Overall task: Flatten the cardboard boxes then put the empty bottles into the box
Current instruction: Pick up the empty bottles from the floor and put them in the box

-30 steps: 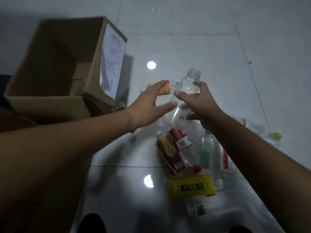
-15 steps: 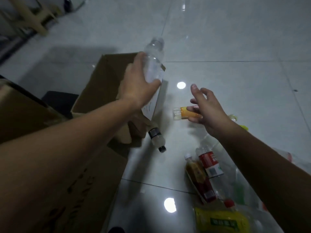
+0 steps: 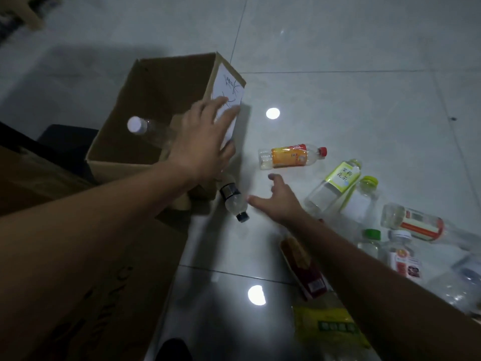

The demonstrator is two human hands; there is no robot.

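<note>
Left hand [image 3: 203, 142] splayed empty over box [image 3: 166, 74]; right hand [image 3: 279, 201] open near orange-labelled bottle [image 3: 291, 158]; likely light, slick, crushable; grip mid-label.

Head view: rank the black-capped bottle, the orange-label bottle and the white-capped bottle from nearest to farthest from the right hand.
1. Black-capped bottle: left of the right hand, at its thumb tip.
2. Orange-label bottle: just beyond the fingertips, a close second.
3. White-capped bottle: in the cardboard box, far left.
</note>
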